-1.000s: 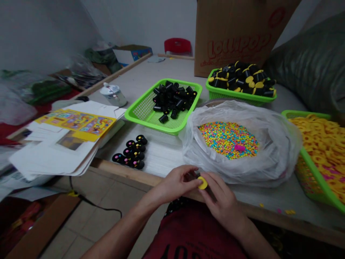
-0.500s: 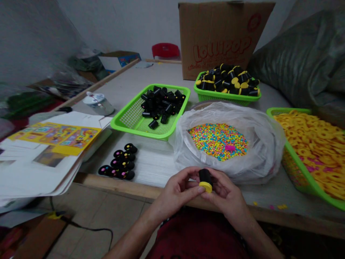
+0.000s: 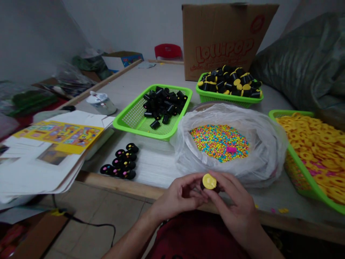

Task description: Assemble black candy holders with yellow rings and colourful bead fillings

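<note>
Both hands meet at the table's front edge around one small black tube with a yellow cap (image 3: 209,181). My left hand (image 3: 179,196) pinches it from the left, fingers curled. My right hand (image 3: 233,205) wraps it from the right, and the cap faces up toward me. Just behind the hands lies a clear plastic bag (image 3: 266,144) full of tiny multicoloured candy beads (image 3: 215,138), with a pink scoop (image 3: 231,149) on top.
A green basket of black tubes (image 3: 153,104), a basket of yellow-capped tubes (image 3: 229,86) and a basket of yellow rings (image 3: 312,144) surround the bag. Several filled black tubes (image 3: 121,166) lie at left, beside stacked printed cardboard sheets (image 3: 51,144). A Lollipop carton (image 3: 223,39) stands behind.
The tube has been turned in my hands: half a second ago it stood with the black body up and the cap down, now the yellow cap faces up. Hands stayed in place.
</note>
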The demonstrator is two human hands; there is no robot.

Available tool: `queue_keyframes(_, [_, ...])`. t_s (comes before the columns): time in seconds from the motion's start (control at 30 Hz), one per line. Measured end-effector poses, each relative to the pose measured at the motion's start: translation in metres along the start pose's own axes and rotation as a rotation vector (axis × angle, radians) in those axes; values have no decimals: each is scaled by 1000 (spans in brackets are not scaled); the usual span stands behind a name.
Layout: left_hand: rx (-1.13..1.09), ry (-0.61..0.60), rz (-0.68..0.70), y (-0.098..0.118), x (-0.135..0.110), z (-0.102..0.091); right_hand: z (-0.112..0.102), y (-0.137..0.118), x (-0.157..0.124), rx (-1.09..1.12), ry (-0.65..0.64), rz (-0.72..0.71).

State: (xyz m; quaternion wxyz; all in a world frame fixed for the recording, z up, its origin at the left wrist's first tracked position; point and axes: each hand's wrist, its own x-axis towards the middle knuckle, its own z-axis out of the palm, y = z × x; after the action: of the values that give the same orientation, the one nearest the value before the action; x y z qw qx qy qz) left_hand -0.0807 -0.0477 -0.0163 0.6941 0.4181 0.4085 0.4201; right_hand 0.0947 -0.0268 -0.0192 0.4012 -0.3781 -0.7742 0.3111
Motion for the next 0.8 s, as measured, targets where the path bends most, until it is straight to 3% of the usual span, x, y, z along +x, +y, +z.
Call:
queue_keyframes(0.13, [181, 162, 59, 2, 1, 3, 1, -1, 1, 260, -38, 156])
queue_keyframes(0.27, [234, 223, 50, -2, 2, 3, 7, 6, -2, 518, 54, 271])
queue_keyframes(0.67, [298, 239, 119, -5, -2, 3, 4, 11, -3, 449, -64, 294])
queue_keyframes(0.8, [144, 118, 85, 4, -6, 5, 2, 10, -3, 391, -80, 235])
